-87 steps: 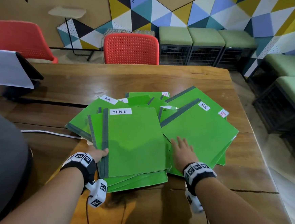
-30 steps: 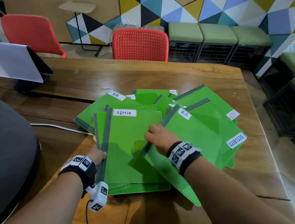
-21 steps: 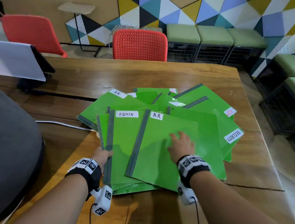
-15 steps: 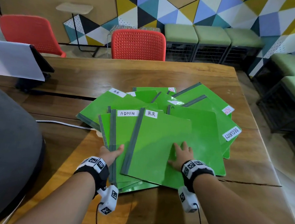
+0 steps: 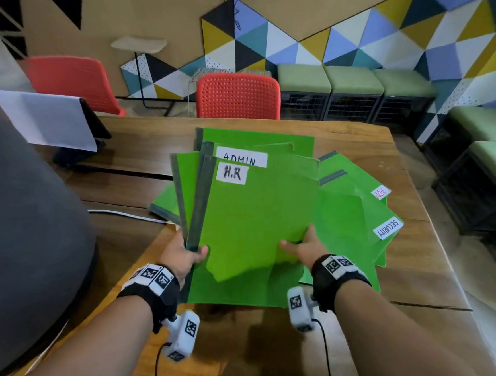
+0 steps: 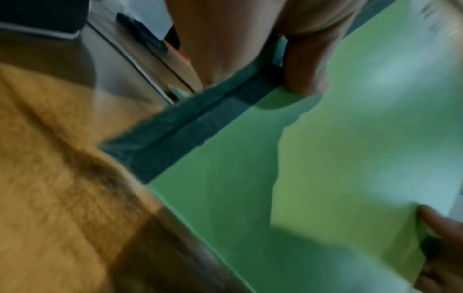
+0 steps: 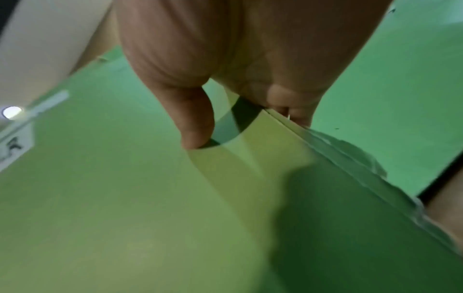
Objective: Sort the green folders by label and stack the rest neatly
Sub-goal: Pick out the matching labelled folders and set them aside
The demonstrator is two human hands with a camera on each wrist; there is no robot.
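I hold a bundle of several green folders point(image 5: 247, 217) tilted up off the table, the front one labelled H.R point(image 5: 232, 173), the one behind it ADMIN point(image 5: 241, 157). My left hand point(image 5: 185, 254) grips the dark spines point(image 6: 190, 126) at the lower left, thumb point(image 6: 305, 65) on the front cover. My right hand point(image 5: 304, 247) grips the right edge, thumb point(image 7: 192, 117) on the front and fingers behind. More green folders point(image 5: 354, 214) lie fanned on the table to the right, two labelled SECURITY point(image 5: 388, 227) and ADMIN in red point(image 5: 380, 193). Another folder point(image 5: 165, 202) lies flat at the left.
The wooden table point(image 5: 408, 319) has an edge at the right. A black stand holding a white sheet point(image 5: 53, 122) sits at the far left, and a white cable point(image 5: 120, 214) runs across the table. Red chairs point(image 5: 238, 96) and green stools point(image 5: 353, 80) stand beyond.
Both hands have gathered the H.R folder with the ADMIN stack and lifted the bundle upright off the table. The right hand went from pressing flat on the cover to gripping its edge.
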